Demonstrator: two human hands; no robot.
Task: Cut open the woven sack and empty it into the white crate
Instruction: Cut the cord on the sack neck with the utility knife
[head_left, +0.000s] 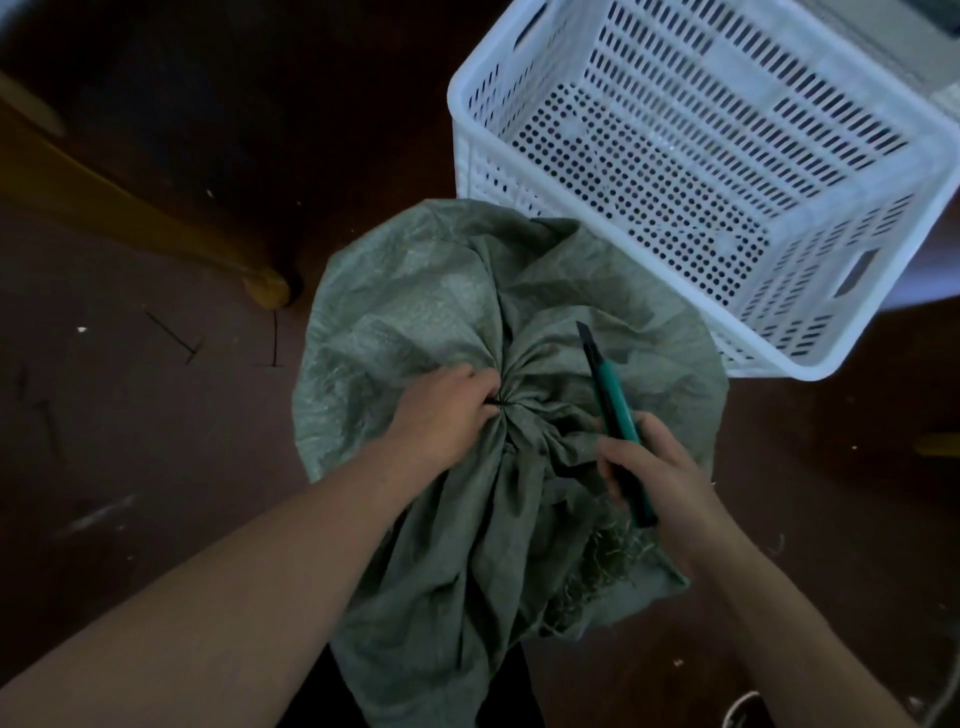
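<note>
A grey-green woven sack (415, 301) stands on the dark floor in the middle of the view, its top gathered into a tied neck. My left hand (441, 410) pinches the gathered neck at the tie. My right hand (660, 467) grips a green utility knife (613, 410) with its blade out, pointing away from me over the sack. A frayed edge with straw-like fibres (597, 566) shows below my right hand. The white perforated crate (883, 218) sits empty just beyond the sack at the upper right.
A wooden furniture leg (265, 286) stands on the floor at the left, behind the sack. Small scraps and dark nails (176, 332) lie scattered on the brown floor. A white cord (737, 706) lies at the bottom right.
</note>
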